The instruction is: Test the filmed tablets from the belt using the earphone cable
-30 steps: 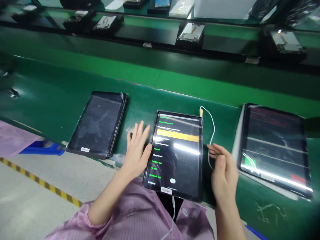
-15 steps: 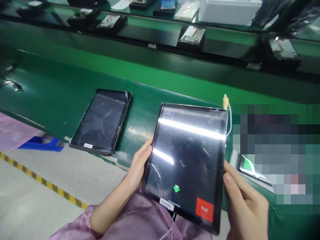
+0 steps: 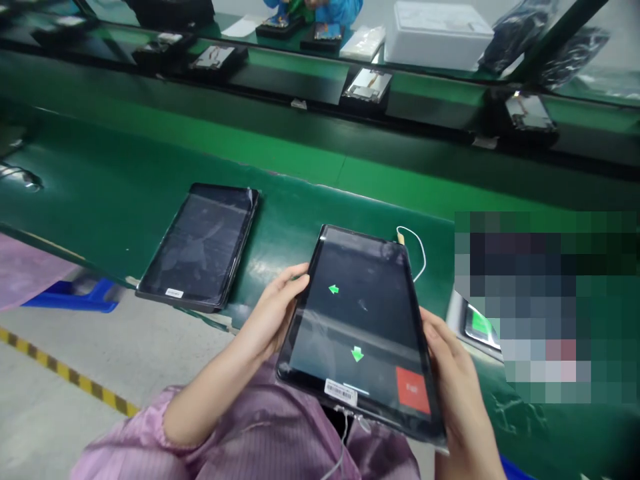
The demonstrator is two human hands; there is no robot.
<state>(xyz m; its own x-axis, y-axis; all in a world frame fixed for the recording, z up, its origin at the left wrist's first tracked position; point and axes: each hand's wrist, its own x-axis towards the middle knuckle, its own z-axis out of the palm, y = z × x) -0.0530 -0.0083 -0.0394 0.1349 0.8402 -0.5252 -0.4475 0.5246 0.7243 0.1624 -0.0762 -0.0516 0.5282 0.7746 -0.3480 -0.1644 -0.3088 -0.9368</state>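
Observation:
Between my two hands is a black tablet (image 3: 365, 327), tilted, its screen facing up at me. Its screen shows two green arrows, one pointing left and one pointing down, and a red box at the lower right. A white barcode label sits on its lower edge. My left hand (image 3: 283, 300) is closed on the left edge, thumb at the front. My right hand (image 3: 450, 360) grips the right edge; most of its fingers are hidden behind the tablet. A white cable (image 3: 344, 433) hangs from the bottom edge, and another with a yellow plug (image 3: 401, 236) shows at the top right corner.
A second tablet (image 3: 200, 243), screen dark, lies on the green bench (image 3: 100, 173) to the left. Behind runs a dark line with several opened devices (image 3: 369, 87) on black holders. A white box (image 3: 437, 33) and a person's blue sleeves (image 3: 340, 10) are at the back.
The tablet has tilted, its top edge leaning away and lower. A left-pointing green arrow now shows besides the downward one. The bright reflection has left the screen, and blue sleeves show more at the back.

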